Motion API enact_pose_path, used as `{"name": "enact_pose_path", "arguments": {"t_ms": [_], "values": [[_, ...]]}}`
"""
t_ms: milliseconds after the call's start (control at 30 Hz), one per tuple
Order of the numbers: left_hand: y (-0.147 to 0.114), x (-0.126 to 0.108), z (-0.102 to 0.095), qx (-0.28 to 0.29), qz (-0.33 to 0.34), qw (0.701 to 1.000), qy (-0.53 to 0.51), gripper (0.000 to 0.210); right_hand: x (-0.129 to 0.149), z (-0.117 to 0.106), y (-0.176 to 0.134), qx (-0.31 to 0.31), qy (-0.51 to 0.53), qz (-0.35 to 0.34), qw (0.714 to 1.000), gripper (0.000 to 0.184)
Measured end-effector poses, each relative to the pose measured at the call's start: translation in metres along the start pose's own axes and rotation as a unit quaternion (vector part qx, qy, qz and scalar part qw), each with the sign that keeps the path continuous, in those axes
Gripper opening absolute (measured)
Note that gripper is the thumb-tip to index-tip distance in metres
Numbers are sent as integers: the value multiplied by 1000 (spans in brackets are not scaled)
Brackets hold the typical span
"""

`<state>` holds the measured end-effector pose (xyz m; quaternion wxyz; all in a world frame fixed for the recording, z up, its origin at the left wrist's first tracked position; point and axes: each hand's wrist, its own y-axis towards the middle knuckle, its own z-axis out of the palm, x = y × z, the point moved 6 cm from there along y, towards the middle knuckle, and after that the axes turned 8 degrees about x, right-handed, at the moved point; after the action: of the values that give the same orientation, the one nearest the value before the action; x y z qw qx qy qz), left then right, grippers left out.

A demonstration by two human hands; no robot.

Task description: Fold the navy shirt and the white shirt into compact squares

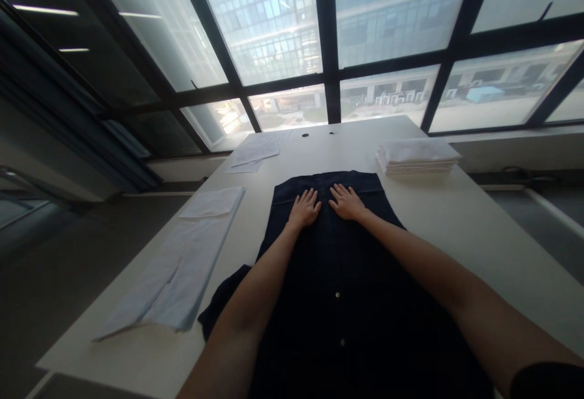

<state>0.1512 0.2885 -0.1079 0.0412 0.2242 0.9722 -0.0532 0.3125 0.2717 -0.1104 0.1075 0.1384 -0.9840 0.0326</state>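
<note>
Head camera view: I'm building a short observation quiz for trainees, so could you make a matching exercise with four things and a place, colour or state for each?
Things:
1. Dark garment
2. Stack of folded white cloth
3. Left hand
4. Long folded white cloth

Descriptions:
a. Lying along the left side of the table
b. Palm down on dark fabric, fingers spread
c. Nearly black, with pale round buttons
d. Layered, toward the table's far right

Pairs: 1-c, 2-d, 3-b, 4-a
</note>
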Motion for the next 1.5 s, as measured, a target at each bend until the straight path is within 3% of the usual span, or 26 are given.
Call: {"name": "enact_pose_path", "arguments": {"t_ms": [167,267,367,467,567,633,733,867,933,1033,1133,1233,1300,1400,1500], "values": [[4,79,-11,20,-115,993,2,67,-78,-12,2,15,-14,89,996,70],[6,102,-15,20,-146,989,4,68,-100,-16,3,14,-19,109,994,71],[12,100,-17,15,-166,986,0,65,-98,-16,8,2,-11,132,991,70],[26,66,-19,-23,-127,992,5,63,-68,-17,20,-50,-1,143,988,67],[46,19,-11,-21,-33,999,2,61,-18,-10,43,-48,3,58,997,64],[56,3,-6,-1,-2,1000,-3,60,4,-4,56,-16,9,7,1000,62],[63,20,-6,10,-18,1000,-8,60,-5,-5,65,-1,13,8,1000,62],[60,87,-15,11,-102,995,-1,63,-72,-16,60,-7,-3,83,997,65],[57,110,-18,9,-119,993,8,63,-103,-19,54,-10,-12,109,994,64],[57,119,-19,12,-119,993,9,64,-122,-21,48,-17,-20,111,993,64],[54,108,-23,27,-116,993,-7,64,-115,-34,40,-86,-23,117,989,63],[32,88,-34,32,-97,994,-22,63,-90,-54,24,-178,-35,93,979,56],[-2,69,-40,49,-55,997,-20,62,-67,-60,5,-191,-34,53,980,53],[-85,31,-37,102,64,992,-29,60,-36,-57,-43,-166,-3,26,986,53],[-184,5,-31,76,97,992,-23,58,-4,-42,-119,-109,16,-14,994,55]]}}
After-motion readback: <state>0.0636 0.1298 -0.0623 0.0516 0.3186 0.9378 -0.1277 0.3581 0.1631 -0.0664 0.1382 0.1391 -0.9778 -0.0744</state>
